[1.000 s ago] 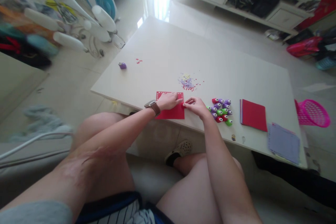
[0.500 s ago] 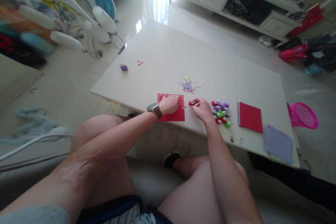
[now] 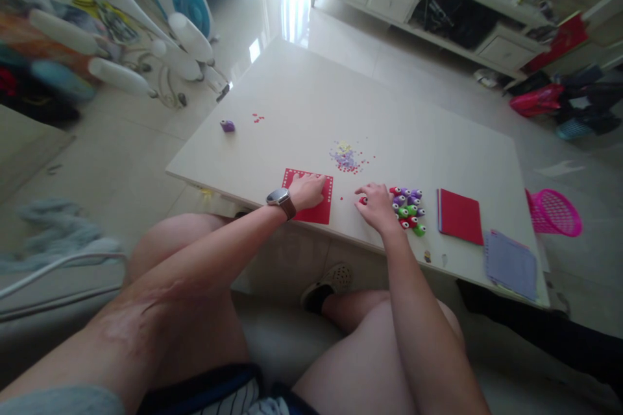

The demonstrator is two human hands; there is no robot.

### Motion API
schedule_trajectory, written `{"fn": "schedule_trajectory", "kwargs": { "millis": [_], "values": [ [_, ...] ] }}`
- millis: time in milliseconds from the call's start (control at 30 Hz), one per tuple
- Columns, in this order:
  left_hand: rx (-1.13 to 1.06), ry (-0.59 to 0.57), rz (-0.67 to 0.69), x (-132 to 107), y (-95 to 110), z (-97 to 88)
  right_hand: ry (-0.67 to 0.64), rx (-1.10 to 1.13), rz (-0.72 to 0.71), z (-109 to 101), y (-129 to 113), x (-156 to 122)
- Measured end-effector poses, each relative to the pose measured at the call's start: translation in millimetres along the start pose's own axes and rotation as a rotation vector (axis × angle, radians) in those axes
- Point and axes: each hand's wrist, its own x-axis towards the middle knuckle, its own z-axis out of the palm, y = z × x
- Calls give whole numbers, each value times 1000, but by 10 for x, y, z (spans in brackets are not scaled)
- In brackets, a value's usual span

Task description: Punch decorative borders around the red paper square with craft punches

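Observation:
My left hand, with a watch on its wrist, lies flat on a red paper sheet. Small punched holes run along the sheet's far edge and sides. My right hand hovers low over the table with its fingers apart. Partly hidden by those fingers, a red craft punch rests on the table. Between sheet and hand lies a tiny red paper piece. Just right of my right hand, several purple, green and red craft punches stand grouped together.
A pile of paper confetti lies beyond the sheet. Farther left are a purple punch and a few red bits. To the right lie a red paper stack and lilac sheets. A pink basket stands past the table edge.
The red sheet has slid slightly left under my left hand. My right hand has loosened its fingers from the red punch, which now sits a little farther right, nearer the other punches.

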Motion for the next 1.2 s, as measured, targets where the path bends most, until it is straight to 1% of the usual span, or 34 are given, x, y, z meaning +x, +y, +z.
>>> {"fn": "schedule_trajectory", "kwargs": {
  "millis": [67,133,267,467,533,667,800,967,1067,1200],
  "values": [
    [2,-3,-4,9,4,1,-42,20,-68,19,-77,-7],
    [4,-3,-7,17,5,6,-85,19,-98,31,-142,-18],
    [8,1,-16,18,6,8,-137,-5,-102,35,-201,-37],
    [3,25,2,22,-12,18,-165,-4,-94,58,-181,-38],
    [-15,56,27,33,-16,42,-156,1,-78,53,-171,-30],
    [-87,121,86,55,26,118,-87,14,-9,-5,-154,-15],
    [-176,122,124,86,135,189,-52,25,18,-65,-144,-21],
    [-238,95,101,146,276,240,-24,48,25,-85,-125,-48],
    [-251,83,86,190,313,290,-11,48,21,-88,-104,-58],
    [-247,106,94,257,313,378,-5,45,17,-95,-77,-62]
  ]
}}
